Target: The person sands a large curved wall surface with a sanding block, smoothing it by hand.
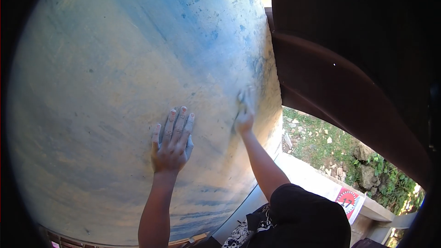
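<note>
A large curved panel [115,64], mottled pale blue and cream with dark specks and streaks, fills most of the view. My left hand [172,144] lies flat against its lower middle, fingers pointing up and slightly apart; pale dust coats them and nothing is held. Farther right, close to where the surface curves away, my right hand [245,115] is on or very near the panel. Motion smears its dusty fingers, so their closure and anything under them cannot be made out.
Dark brown cloth [317,64] hangs along the panel's right side. Below right are a pale ledge [303,170], a red and white sign reading 17 [347,202], and grass [317,138] with rubble and rocks [367,177]. My black sleeve [308,216] crosses the bottom.
</note>
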